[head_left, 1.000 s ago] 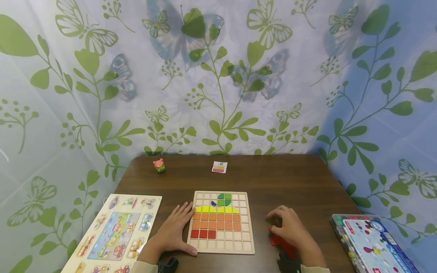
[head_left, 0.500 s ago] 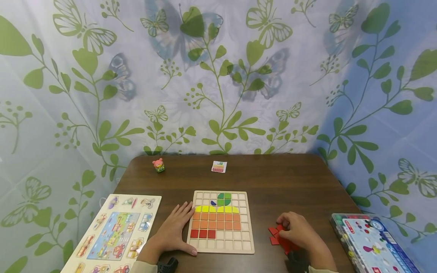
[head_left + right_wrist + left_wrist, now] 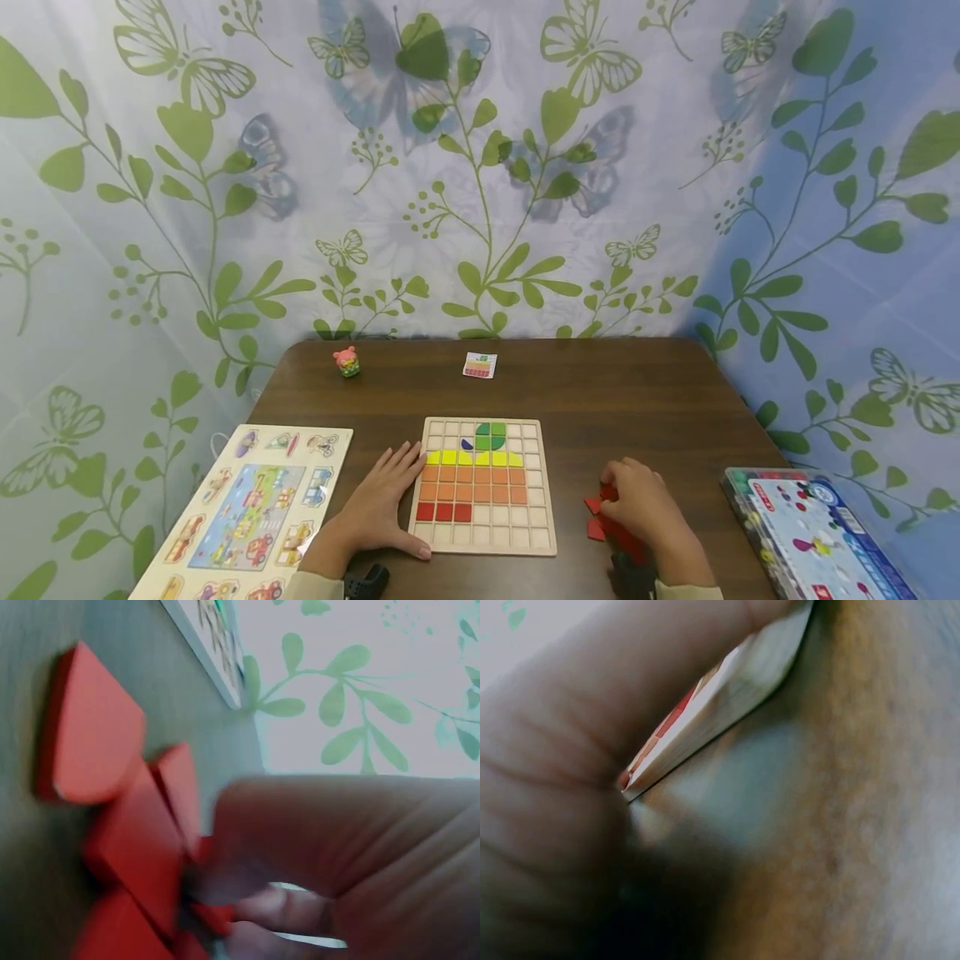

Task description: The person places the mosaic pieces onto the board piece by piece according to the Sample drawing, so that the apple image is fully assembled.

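My left hand [image 3: 378,504] lies with fingers spread along the left side of a wooden grid board [image 3: 480,551], its thumb at the front left corner. Set in the board are green and blue pieces, a yellow row, orange rows [image 3: 474,485] and several red squares [image 3: 444,512]. Right of the board, my right hand [image 3: 643,500] curls over a loose pile of red pieces [image 3: 595,529]. In the right wrist view, thumb and fingers pinch a red tile [image 3: 214,916], mostly hidden. A red piece with one rounded corner [image 3: 97,727] lies beside the pile.
A picture puzzle board [image 3: 247,517] lies at the left. A clear plastic case [image 3: 817,533] with a printed lid sits at the right edge. Toward the back are a small pink-and-green figurine [image 3: 347,362] and a little pattern card [image 3: 479,365].
My right hand moved off the pile's left side to the right, then came slightly back left over the red pieces. The left hand stays at the board.
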Motion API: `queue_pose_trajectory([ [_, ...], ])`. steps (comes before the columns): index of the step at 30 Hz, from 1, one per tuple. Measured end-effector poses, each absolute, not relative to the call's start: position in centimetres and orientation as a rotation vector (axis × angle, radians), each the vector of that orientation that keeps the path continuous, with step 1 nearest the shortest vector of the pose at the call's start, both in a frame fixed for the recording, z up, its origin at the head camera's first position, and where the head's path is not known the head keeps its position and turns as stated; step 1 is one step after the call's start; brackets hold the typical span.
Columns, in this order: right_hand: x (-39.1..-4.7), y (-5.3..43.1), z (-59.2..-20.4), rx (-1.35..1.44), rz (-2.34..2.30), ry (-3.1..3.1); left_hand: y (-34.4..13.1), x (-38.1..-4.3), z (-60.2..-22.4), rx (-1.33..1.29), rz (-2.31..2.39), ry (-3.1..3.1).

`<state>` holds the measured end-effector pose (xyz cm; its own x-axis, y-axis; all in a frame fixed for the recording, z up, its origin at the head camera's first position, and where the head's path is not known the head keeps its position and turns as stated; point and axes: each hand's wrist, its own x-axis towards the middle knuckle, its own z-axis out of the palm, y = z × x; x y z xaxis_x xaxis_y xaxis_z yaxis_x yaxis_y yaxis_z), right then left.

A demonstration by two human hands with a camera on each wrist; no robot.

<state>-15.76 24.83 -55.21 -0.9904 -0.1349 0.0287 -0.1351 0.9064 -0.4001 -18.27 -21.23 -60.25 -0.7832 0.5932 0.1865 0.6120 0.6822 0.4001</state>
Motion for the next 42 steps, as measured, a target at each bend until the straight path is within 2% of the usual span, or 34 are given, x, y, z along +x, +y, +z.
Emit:
queue_pose_trajectory([
  [11,-16.5,21.2,-55.5,0.286,0.828,-2.902,-21.3,-18.4,-60.4,-1.018,-0.707,-2.854],
  [21,-16.3,13.9,-56.0,0.885,0.951,-2.677,-21.3,-18.4,-60.2,-1.017,-0.714,-2.84],
  [28,-16.2,10.3,-56.2,1.136,0.908,-2.652,-21.2,-18.2,-59.9,-1.006,-0.697,-2.879],
  [42,-16.1,10.0,-56.5,1.115,0.974,-2.706,-21.3,-18.2,-59.8,-1.014,-0.687,-2.861],
])
